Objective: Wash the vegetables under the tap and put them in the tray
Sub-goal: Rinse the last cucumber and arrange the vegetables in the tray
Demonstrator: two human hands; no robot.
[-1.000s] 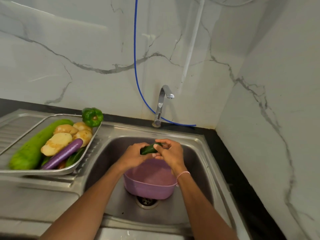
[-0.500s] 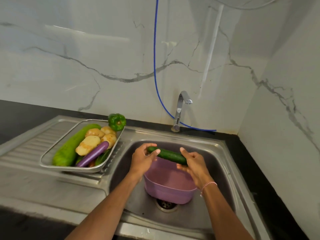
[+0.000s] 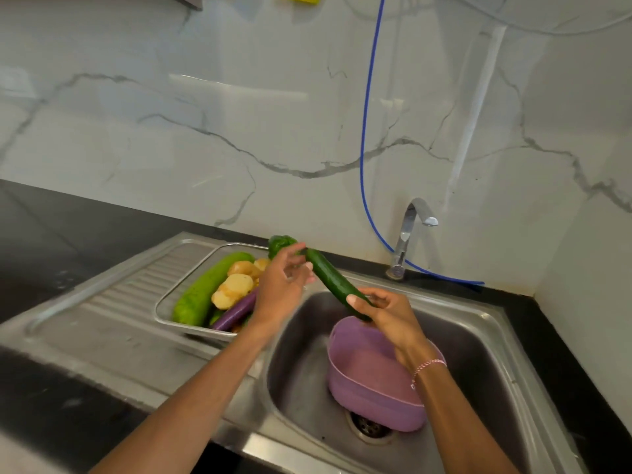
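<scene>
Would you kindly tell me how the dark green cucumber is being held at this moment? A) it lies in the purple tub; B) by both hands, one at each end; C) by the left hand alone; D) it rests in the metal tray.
B: the left hand pinches the upper end of the cucumber and the right hand grips its lower end, above the purple tub in the sink.

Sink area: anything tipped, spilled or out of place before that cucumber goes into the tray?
One thing: the purple basin in the sink sits tilted, its low edge over the drain. The green pepper perches at the tray far rim. No spill or damage shows. Both hands hold the cucumber.
</scene>
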